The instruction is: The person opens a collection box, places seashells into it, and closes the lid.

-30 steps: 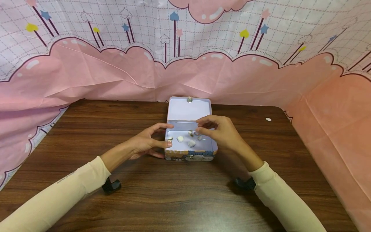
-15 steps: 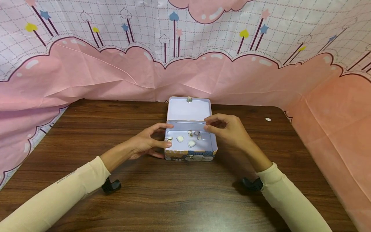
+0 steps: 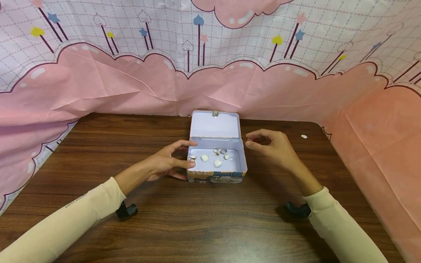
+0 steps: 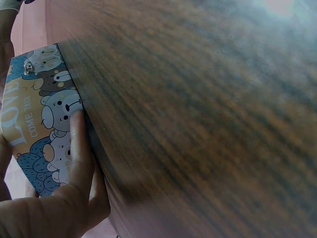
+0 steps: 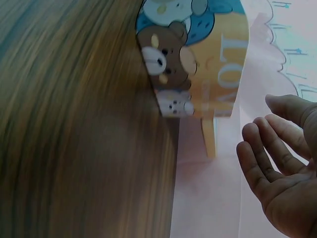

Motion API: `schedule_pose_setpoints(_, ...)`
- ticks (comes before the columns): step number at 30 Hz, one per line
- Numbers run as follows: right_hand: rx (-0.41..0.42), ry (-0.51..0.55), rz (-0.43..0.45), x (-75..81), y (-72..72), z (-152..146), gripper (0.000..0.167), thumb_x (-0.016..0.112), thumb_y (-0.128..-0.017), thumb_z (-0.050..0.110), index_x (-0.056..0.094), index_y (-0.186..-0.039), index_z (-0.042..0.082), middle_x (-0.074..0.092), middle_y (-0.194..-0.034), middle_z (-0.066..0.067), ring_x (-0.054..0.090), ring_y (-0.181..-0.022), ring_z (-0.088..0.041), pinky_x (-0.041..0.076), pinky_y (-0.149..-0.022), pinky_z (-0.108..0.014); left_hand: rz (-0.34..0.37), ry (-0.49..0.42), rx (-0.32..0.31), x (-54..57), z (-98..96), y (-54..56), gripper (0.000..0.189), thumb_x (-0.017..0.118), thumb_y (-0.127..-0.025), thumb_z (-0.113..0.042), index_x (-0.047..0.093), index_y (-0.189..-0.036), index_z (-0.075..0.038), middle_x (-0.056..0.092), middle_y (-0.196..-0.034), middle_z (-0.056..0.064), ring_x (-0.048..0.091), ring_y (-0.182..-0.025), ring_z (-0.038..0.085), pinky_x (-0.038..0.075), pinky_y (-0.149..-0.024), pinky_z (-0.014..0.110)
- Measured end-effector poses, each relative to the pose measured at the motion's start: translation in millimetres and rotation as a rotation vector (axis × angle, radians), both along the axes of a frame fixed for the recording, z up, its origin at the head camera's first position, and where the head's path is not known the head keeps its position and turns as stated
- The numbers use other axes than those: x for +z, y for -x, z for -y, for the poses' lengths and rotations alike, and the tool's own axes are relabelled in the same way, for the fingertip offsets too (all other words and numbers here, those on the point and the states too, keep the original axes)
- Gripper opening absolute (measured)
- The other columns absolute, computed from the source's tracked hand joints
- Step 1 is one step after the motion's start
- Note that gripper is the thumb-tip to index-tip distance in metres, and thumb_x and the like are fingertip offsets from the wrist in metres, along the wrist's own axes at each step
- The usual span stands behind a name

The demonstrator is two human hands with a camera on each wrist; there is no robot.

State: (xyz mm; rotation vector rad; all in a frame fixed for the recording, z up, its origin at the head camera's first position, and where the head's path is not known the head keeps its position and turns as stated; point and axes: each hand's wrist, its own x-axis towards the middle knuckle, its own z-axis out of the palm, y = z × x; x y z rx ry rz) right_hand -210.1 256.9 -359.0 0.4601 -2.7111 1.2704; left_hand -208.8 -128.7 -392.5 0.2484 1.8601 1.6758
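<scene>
A hinged tin box (image 3: pixel 217 177) with cartoon bears stands on the table in the head view, its lid (image 3: pixel 215 125) raised behind it. Several small pale seashells (image 3: pixel 217 163) lie spread inside on the bottom. My left hand (image 3: pixel 166 160) holds the box at its left end, fingertips over the rim; in the left wrist view, fingers (image 4: pixel 79 148) lie along the printed side. My right hand (image 3: pixel 273 146) hovers just right of the box, fingers loosely bent, with nothing visible between them. In the right wrist view it is apart from the box.
One small white shell-like piece (image 3: pixel 304 136) lies alone at the table's far right. The dark wooden table (image 3: pixel 210 223) ends at a pink cloud-printed cloth (image 3: pixel 131 87) at the back and sides.
My right hand has drawn back from above the shells to the right, out of the box. The left hand and the box stay in place.
</scene>
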Motion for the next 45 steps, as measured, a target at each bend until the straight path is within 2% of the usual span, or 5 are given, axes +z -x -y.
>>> schedule_pose_setpoints(19, -0.129, -0.132, -0.023, -2.6, 11.7, -71, 0.036, 0.083, -0.106, 0.038, 0.083, -0.132, 0.013, 0.085, -0.125, -0.015, 0.075, -0.092, -0.01, 0.058, -0.07, -0.018, 0.003, -0.001, 0.004, 0.4, 0.3, -0.7, 0.08, 0.083, -0.104, -0.012, 0.044, -0.172, -0.024, 0.02, -0.18, 0.02, 0.056, -0.145, 0.05, 0.07, -0.1, 0.062)
schedule_pose_setpoints(25, -0.204, -0.157, 0.026, -2.8, 17.5, -94, 0.047, 0.08, -0.106, 0.051, 0.081, -0.137, 0.015, 0.081, -0.137, -0.015, 0.071, -0.108, -0.019, 0.056, -0.076, -0.016, 0.002, 0.002, 0.007, 0.5, 0.0, -0.8, 0.079, 0.083, -0.104, -0.012, 0.045, -0.171, -0.025, 0.021, -0.18, 0.02, 0.058, -0.143, 0.048, 0.071, -0.1, 0.062)
schedule_pose_setpoints(36, -0.278, -0.15, -0.05, -17.7, 39.3, -139, 0.04, 0.084, -0.105, 0.035, 0.083, -0.131, 0.004, 0.079, -0.135, -0.025, 0.055, -0.1, 0.019, 0.047, -0.08, -0.007, 0.003, 0.002, 0.008, -0.5, 0.0, -0.6, 0.08, 0.083, -0.104, -0.012, 0.043, -0.172, -0.024, 0.021, -0.18, 0.02, 0.061, -0.14, 0.046, 0.071, -0.1, 0.062)
schedule_pose_setpoints(38, -0.295, -0.149, -0.044, -20.7, 42.3, -146, 0.04, 0.083, -0.106, 0.035, 0.082, -0.131, 0.003, 0.081, -0.133, -0.019, 0.054, -0.101, 0.018, 0.046, -0.081, -0.008, 0.002, 0.002, 0.006, -0.5, 0.0, -0.4, 0.081, 0.083, -0.104, -0.012, 0.043, -0.172, -0.024, 0.021, -0.18, 0.02, 0.061, -0.14, 0.046, 0.071, -0.1, 0.062)
schedule_pose_setpoints(45, -0.317, -0.073, 0.077, -25.5, 50.1, -170, 0.05, 0.079, -0.108, 0.037, 0.075, -0.139, -0.002, 0.07, -0.09, 0.04, 0.064, -0.085, 0.015, 0.058, -0.068, -0.014, 0.0, 0.003, 0.004, -1.1, 0.7, 0.2, 0.08, 0.083, -0.104, -0.013, 0.043, -0.172, -0.024, 0.021, -0.181, 0.019, 0.06, -0.141, 0.048, 0.071, -0.1, 0.062)
